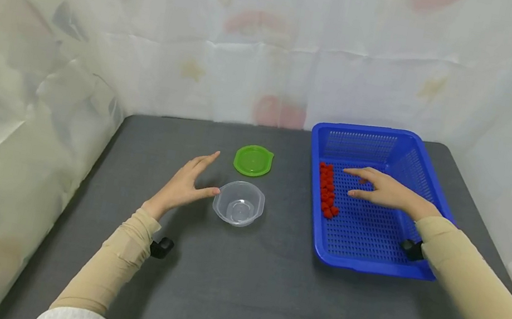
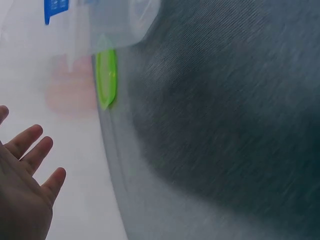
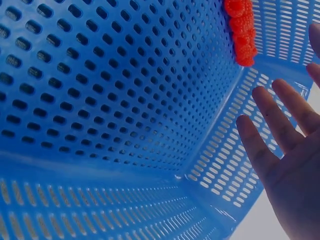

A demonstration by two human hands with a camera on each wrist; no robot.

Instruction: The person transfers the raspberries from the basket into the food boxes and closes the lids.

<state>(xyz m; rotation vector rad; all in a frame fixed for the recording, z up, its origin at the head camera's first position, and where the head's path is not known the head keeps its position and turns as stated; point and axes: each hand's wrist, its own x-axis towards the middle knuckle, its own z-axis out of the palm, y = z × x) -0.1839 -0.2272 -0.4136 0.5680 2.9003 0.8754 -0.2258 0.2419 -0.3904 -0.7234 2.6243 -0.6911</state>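
Note:
My left hand [image 1: 184,186] reaches over the table with fingers spread, its thumb tip at the left rim of a clear plastic bowl [image 1: 239,205]. Nothing is in the bowl. Behind it lies a round green lid [image 1: 253,161] with a small tab. My right hand [image 1: 383,191] hovers over a blue perforated basket [image 1: 355,263], fingers extended and holding nothing. Small bumpy red pieces [image 1: 326,188] are lined up along the basket's left inner side, just left of the right fingertips. In the right wrist view, those red pieces [image 3: 242,35] sit beyond the spread fingers.
A dark grey cloth covers the table [image 1: 234,291]. The basket occupies the table's right side, bowl and lid its middle. Printed white curtains [image 1: 251,68] hang behind and along both sides. A black wrist camera [image 1: 162,247] is strapped below each hand.

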